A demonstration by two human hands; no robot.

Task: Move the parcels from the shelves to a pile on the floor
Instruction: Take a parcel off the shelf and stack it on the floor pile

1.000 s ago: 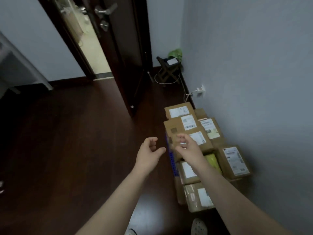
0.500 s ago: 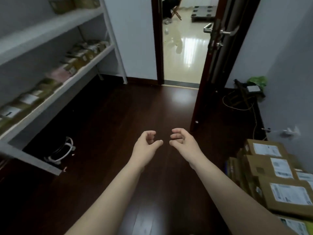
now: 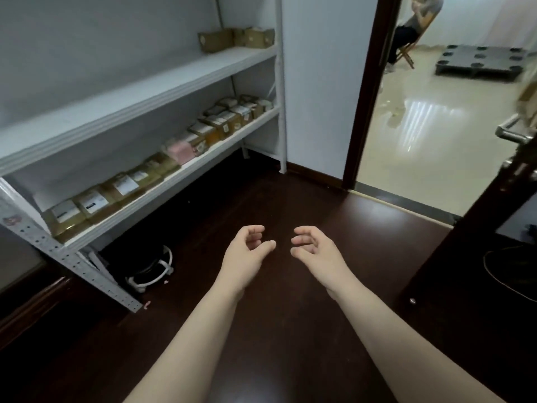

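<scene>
Parcels (image 3: 125, 184) sit in a row along the lower shelf (image 3: 174, 180), at ten o'clock from the hands. A few more boxes (image 3: 235, 39) stand on the shelf above, at eleven. Left hand (image 3: 247, 253) and right hand (image 3: 316, 253) hang empty over the dark floor (image 3: 261, 330), fingers loosely curled. The small taped cartons look light and stiff — probably slick on the tape — so clasp each by two opposite sides.

Dark wood floor (image 3: 290, 199), pale walls (image 3: 313, 82), doorway (image 3: 441, 112) onto glossy tiles (image 3: 421, 161).
</scene>
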